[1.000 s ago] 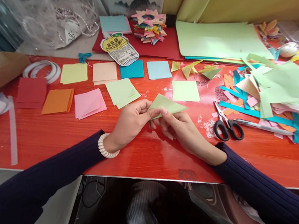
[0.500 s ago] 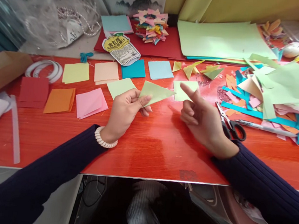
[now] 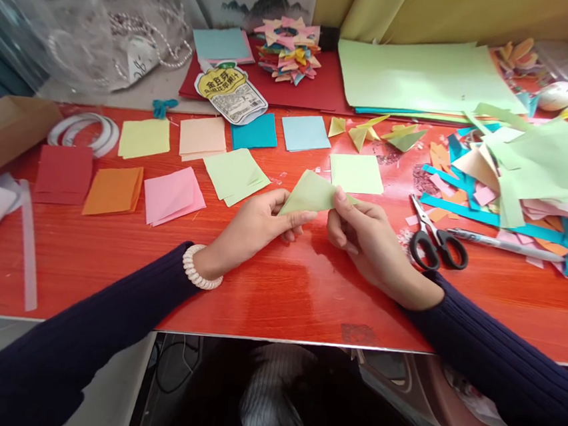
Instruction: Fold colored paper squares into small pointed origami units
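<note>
A folded light green paper (image 3: 310, 193) is held above the red table, pointed at its right side. My left hand (image 3: 268, 221) pinches its lower left part between thumb and fingers. At the other end, my right hand (image 3: 362, 237) grips the tip with thumb and forefinger, which cover part of it. Just behind lies a pale green square sheet (image 3: 357, 173). A stack of light green squares (image 3: 234, 176) rests beyond my left hand. Black-handled scissors (image 3: 435, 237) lie partly spread beside my right wrist.
Stacks of pink (image 3: 172, 195), orange (image 3: 114, 191) and dark red squares (image 3: 63, 175) lie at left. Folded yellow pieces (image 3: 364, 134) sit farther back. Paper scraps (image 3: 544, 164) and a pen (image 3: 507, 244) fill the right. The table's front edge (image 3: 296, 342) runs close to me.
My right hand has moved slightly left and lower, and its extended forefinger now pinches the paper's tip with the thumb. My left hand has shifted right and slightly down with the paper.
</note>
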A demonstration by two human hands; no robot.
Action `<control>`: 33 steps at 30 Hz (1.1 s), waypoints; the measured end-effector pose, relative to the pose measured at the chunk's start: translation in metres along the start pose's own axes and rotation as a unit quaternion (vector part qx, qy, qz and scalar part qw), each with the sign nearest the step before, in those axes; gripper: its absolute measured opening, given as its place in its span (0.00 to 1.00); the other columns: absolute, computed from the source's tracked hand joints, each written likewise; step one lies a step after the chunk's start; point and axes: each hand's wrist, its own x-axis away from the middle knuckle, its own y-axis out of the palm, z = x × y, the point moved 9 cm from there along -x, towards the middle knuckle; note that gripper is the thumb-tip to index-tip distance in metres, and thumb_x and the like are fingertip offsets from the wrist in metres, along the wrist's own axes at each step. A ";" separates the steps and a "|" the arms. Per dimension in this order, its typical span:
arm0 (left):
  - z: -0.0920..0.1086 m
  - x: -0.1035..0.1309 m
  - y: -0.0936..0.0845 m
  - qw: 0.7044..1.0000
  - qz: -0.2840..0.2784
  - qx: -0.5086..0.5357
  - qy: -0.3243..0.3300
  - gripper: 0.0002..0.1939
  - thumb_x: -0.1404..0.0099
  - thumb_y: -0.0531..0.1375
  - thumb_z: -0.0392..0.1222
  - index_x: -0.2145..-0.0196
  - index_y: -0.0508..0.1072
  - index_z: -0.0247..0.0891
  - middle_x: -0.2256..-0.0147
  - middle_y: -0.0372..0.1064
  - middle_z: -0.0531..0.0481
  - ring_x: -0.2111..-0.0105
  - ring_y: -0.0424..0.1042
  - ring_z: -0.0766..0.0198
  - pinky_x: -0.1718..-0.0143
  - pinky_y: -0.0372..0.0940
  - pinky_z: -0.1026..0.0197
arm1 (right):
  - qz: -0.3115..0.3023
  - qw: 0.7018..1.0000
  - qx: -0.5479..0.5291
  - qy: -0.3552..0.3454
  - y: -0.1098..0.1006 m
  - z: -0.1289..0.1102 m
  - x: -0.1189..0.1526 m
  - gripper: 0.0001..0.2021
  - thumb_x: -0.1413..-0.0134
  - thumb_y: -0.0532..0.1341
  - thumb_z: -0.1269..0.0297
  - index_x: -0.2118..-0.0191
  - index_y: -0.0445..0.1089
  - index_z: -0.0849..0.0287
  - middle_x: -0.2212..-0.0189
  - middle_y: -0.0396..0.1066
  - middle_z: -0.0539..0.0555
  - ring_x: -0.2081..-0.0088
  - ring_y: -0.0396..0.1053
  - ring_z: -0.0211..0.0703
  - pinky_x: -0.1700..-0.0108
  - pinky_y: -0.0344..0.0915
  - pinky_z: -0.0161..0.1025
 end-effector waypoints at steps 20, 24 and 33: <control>-0.005 0.001 -0.003 0.998 -0.001 0.024 -0.050 0.14 0.37 0.56 0.48 0.71 0.67 0.32 0.77 0.71 0.50 0.81 0.69 0.70 0.78 0.66 0.68 | 0.030 0.999 0.028 -0.018 -0.010 -0.003 -0.002 0.27 0.44 0.54 0.47 0.87 0.58 0.60 0.89 0.53 0.46 0.87 0.46 0.28 0.84 0.40 0.33; -0.005 0.001 -0.001 0.999 -0.007 0.028 -0.040 0.13 0.35 0.54 0.45 0.71 0.65 0.33 0.74 0.72 0.48 0.79 0.70 0.69 0.76 0.67 0.67 | 0.053 0.996 0.061 -0.025 -0.016 -0.004 -0.003 0.25 0.45 0.55 0.48 0.85 0.60 0.61 0.89 0.55 0.46 0.87 0.48 0.27 0.85 0.42 0.32; 0.003 -0.001 -0.021 0.996 0.071 0.055 -0.002 0.15 0.34 0.52 0.46 0.70 0.69 0.31 0.76 0.71 0.48 0.80 0.69 0.70 0.78 0.65 0.67 | 0.136 0.988 0.002 -0.074 -0.042 -0.013 -0.007 0.18 0.47 0.57 0.47 0.72 0.66 0.58 0.81 0.61 0.46 0.85 0.54 0.28 0.86 0.47 0.30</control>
